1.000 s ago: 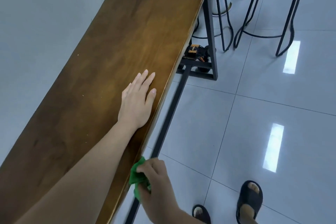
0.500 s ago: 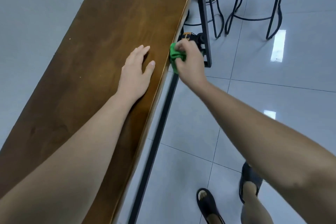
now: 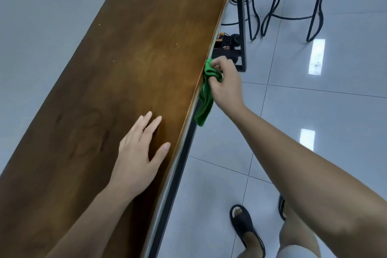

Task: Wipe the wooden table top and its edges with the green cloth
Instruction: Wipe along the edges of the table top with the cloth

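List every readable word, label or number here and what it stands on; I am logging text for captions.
No text can be read.
The wooden table top, green cloth and sandal show no print; the yellow and black object under the table is too small and blurred to tell.

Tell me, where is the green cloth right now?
In the head view, the green cloth is bunched in the right hand, against the right edge of the wooden table, its tail hanging down below.
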### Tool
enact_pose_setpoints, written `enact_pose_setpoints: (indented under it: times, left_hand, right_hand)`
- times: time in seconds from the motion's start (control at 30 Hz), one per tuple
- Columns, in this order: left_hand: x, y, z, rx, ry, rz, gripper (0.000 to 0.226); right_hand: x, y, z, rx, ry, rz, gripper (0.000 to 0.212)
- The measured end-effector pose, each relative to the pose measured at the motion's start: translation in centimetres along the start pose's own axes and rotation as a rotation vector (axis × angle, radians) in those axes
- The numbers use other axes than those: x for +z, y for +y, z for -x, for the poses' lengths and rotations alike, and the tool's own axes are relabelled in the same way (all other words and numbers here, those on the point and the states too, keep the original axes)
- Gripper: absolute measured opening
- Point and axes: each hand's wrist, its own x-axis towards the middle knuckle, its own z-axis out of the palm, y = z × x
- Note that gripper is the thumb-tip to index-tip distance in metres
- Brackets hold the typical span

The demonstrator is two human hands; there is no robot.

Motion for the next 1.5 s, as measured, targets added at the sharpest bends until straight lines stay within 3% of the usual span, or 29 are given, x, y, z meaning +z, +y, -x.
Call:
enact_pose_setpoints:
  times: [0.17,0.3,0.57,0.77,0.97,1.33,1.5]
  left_hand:
    - [0.9,-2.2,5.2,-0.042,0.029,-0.002,0.085]
    - [1.5,-3.1,7.9,-0.038,0.030,-0.022,0.082]
    - [2.5,-3.4,8.6,-0.008,0.089,-0.058,0.067]
    - [2.6,-3.2,8.7,-0.016,0.116,-0.087,0.067]
    - [2.8,-3.1,8.9,-0.002,0.130,-0.115,0.062]
    - [2.9,-3.2,8.8,-0.010,0.156,-0.124,0.062]
    - [3.2,-3.4,8.8,-0.014,0.168,-0.129,0.061]
  right_hand:
    - [1.7,-1.5,10.6,0.025,-0.007,-0.077,0.034]
    - [3.1,-3.4,19.7,0.016,-0.038,-0.134,0.033]
    - [5.3,-5.4,36.1,0.062,-0.273,-0.204,0.040]
    - [5.3,-6.1,42.4,0.008,-0.389,-0.190,0.045]
    - [4.5,-5.9,39.7,-0.052,-0.434,-0.110,0.034]
    - [2.2,-4.4,17.7,0.016,-0.072,0.076,0.030]
    - [2.4,-4.7,15.4,0.071,-0.003,0.094,0.033]
